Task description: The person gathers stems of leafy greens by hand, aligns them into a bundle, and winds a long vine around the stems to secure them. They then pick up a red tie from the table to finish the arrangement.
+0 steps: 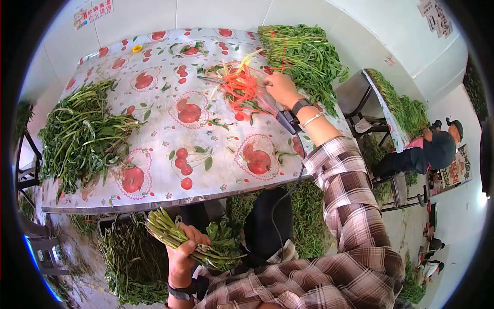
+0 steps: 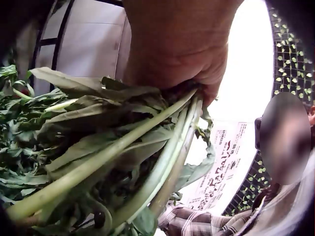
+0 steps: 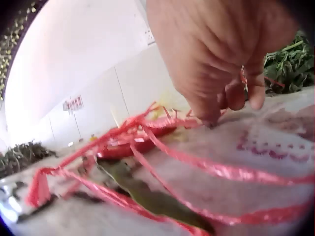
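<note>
In front of the body, below the table edge, my left hand point(image 1: 186, 248) grips a bunch of leafy greens point(image 1: 218, 252), its cut stems pointing up and left. The left wrist view shows that hand's fingers wrapped around pale stems point(image 2: 162, 167) with leaves trailing beneath. Over the table, my right hand point(image 1: 282, 88) reaches down at the edge of a loose pile of red plastic strips point(image 1: 241, 85). Its curled fingertips pinch a red strip point(image 3: 184, 123) close over the tablecloth. Some yellow strips point(image 1: 247, 61) lie among the red ones.
A large tied stack of greens point(image 1: 303, 54) stands at the table's back right; a loose heap point(image 1: 85, 134) lies at the left. A yellow ring point(image 1: 137, 49) sits near the back. Below is a crate of greens point(image 1: 128, 257). Another person point(image 1: 437, 147) bends beside a side table at right.
</note>
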The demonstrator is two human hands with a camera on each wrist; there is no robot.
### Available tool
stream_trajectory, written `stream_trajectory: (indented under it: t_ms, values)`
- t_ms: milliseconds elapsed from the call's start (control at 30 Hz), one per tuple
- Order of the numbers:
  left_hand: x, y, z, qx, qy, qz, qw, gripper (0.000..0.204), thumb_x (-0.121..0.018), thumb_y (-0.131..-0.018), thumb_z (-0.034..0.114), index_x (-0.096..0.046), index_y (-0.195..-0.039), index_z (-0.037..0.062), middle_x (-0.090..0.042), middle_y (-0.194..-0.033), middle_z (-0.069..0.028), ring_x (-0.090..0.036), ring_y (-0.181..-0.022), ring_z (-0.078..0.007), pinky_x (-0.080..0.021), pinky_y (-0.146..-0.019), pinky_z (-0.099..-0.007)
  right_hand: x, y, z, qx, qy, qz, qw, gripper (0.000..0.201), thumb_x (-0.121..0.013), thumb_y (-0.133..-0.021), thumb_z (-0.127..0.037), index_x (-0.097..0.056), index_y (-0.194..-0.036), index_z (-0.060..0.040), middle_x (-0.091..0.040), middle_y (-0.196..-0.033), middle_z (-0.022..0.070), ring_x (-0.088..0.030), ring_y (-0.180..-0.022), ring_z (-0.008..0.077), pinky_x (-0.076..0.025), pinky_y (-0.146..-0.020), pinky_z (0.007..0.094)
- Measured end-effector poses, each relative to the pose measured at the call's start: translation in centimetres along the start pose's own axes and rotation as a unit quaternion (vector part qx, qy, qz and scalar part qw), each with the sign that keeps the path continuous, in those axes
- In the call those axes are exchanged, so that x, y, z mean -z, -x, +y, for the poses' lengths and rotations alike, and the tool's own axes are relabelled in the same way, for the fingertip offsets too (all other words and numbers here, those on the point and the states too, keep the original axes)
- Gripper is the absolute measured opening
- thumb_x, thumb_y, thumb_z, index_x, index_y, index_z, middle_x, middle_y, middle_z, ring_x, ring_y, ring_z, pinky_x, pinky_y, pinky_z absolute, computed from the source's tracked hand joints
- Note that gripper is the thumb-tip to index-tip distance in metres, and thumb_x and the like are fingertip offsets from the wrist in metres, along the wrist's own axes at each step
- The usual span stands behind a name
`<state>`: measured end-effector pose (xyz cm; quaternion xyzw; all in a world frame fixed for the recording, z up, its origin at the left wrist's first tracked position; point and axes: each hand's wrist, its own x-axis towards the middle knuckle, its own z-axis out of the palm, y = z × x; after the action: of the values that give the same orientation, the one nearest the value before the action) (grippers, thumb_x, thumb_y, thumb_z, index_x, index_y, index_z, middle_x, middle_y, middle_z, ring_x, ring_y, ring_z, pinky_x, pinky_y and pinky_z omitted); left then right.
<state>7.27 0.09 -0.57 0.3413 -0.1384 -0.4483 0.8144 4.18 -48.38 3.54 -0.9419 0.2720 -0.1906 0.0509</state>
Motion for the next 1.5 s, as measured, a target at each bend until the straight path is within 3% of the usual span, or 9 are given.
stream_trajectory:
  t_ms: [167, 267, 333, 367, 433, 800, 1067, 1233, 1500]
  values:
    - [0.2, -0.4, -0.3, 0.021, 0.005, 0.001, 1.0, 0.024, -0.068, -0.071, 0.014, -0.047, -0.075, 0.0034, -0.049, -0.064, -0.0093, -0.052, -0.06, -0.0204, -0.049, -0.066, -0.0387, -0.7, -0.4, 0.7, 0.012, -0.018, 0.015, 1.0, 0.012, -0.054, -0.075, -0.009, -0.063, -0.08, -0.0033, -0.059, -0.091, 0.0153, -0.056, -0.091, 0.035, -0.045, -0.078, 0.0437]
    - [0.3, -0.6, -0.5, 0.025, 0.005, 0.001, 1.0, 0.024, -0.068, -0.071, 0.014, -0.047, -0.075, 0.0035, -0.049, -0.064, -0.0095, -0.053, -0.061, -0.0206, -0.049, -0.066, -0.0391, 0.5, -0.3, 1.6, 0.006, -0.106, 0.034, 0.994, 0.011, -0.05, -0.079, -0.006, -0.057, -0.085, 0.0007, -0.06, -0.084, 0.0159, -0.061, -0.077, 0.0305, -0.048, -0.066, 0.041]
    - [0.1, -0.6, -0.5, 0.029, 0.004, 0.003, 1.0, 0.024, -0.068, -0.071, 0.014, -0.047, -0.075, 0.0035, -0.049, -0.064, -0.0096, -0.053, -0.061, -0.0207, -0.049, -0.066, -0.0391, 4.9, 0.5, -0.9, -0.167, -0.384, 0.007, 0.908, 0.012, -0.048, -0.084, -0.005, -0.052, -0.092, 0.0027, -0.059, -0.074, 0.0124, -0.056, -0.054, 0.0198, -0.044, -0.049, 0.0331]
    - [0.0, -0.6, -0.5, 0.032, 0.001, 0.004, 0.999, 0.024, -0.068, -0.071, 0.014, -0.047, -0.075, 0.0034, -0.05, -0.065, -0.0097, -0.052, -0.06, -0.0207, -0.05, -0.066, -0.0392, 6.0, 0.6, -0.7, -0.169, -0.382, 0.007, 0.909, 0.012, -0.048, -0.084, -0.005, -0.052, -0.092, 0.0027, -0.059, -0.074, 0.0124, -0.056, -0.054, 0.0198, -0.044, -0.049, 0.0331]
    - [0.1, -0.7, -0.8, 0.034, 0.0, 0.002, 0.999, 0.025, -0.069, -0.071, 0.015, -0.047, -0.075, 0.0033, -0.05, -0.064, -0.0097, -0.052, -0.06, -0.0207, -0.05, -0.066, -0.0389, 8.1, 0.8, -0.1, -0.103, -0.408, 0.059, 0.905, 0.015, -0.048, -0.087, -0.008, -0.049, -0.098, 0.0025, -0.054, -0.067, 0.0067, -0.046, -0.044, 0.0101, -0.036, -0.04, 0.0253]
    - [-0.7, -0.3, -0.9, 0.032, -0.019, -0.012, 0.999, 0.026, -0.07, -0.07, 0.017, -0.048, -0.071, 0.0033, -0.049, -0.063, -0.0084, -0.051, -0.059, -0.0189, -0.05, -0.064, -0.0372, 18.8, 4.6, -4.3, -0.035, -0.527, 0.131, 0.839, 0.01, -0.051, -0.091, -0.011, -0.052, -0.096, -0.0028, -0.048, -0.066, 0.0004, -0.036, -0.045, 0.0049, -0.028, -0.041, 0.0215]
    - [-2.3, 0.6, 0.2, 0.041, -0.107, 0.014, 0.993, 0.029, -0.067, -0.069, 0.019, -0.048, -0.084, 0.0027, -0.052, -0.066, -0.0075, -0.053, -0.055, -0.0172, -0.049, -0.058, -0.0332, 18.2, 12.6, -12.2, -0.077, -0.481, -0.108, 0.866, 0.01, -0.053, -0.088, -0.013, -0.053, -0.095, -0.005, -0.048, -0.069, -0.0043, -0.032, -0.05, 0.0007, -0.023, -0.044, 0.0174]
    - [-3.4, 1.8, 0.2, 0.039, -0.097, -0.007, 0.995, 0.025, -0.065, -0.071, 0.011, -0.057, -0.089, -0.0043, -0.058, -0.072, -0.0081, -0.058, -0.059, -0.0149, -0.046, -0.052, -0.0261, 14.4, 18.1, -16.1, -0.074, -0.486, -0.286, 0.822, 0.005, -0.053, -0.089, -0.008, -0.054, -0.094, -0.007, -0.049, -0.071, -0.0062, -0.039, -0.055, -0.0004, -0.03, -0.048, 0.0171]
    - [-4.1, 3.2, 1.0, 0.001, -0.125, -0.047, 0.991, 0.051, -0.066, -0.071, 0.011, -0.053, -0.117, -0.0056, -0.059, -0.073, -0.0048, -0.057, -0.059, -0.0111, -0.046, -0.054, -0.0229, 10.4, 23.1, -20.7, 0.031, -0.511, -0.358, 0.781, 0.007, -0.053, -0.089, -0.002, -0.051, -0.095, -0.0017, -0.047, -0.073, -0.0041, -0.041, -0.065, 0.0029, -0.036, -0.057, 0.0205]
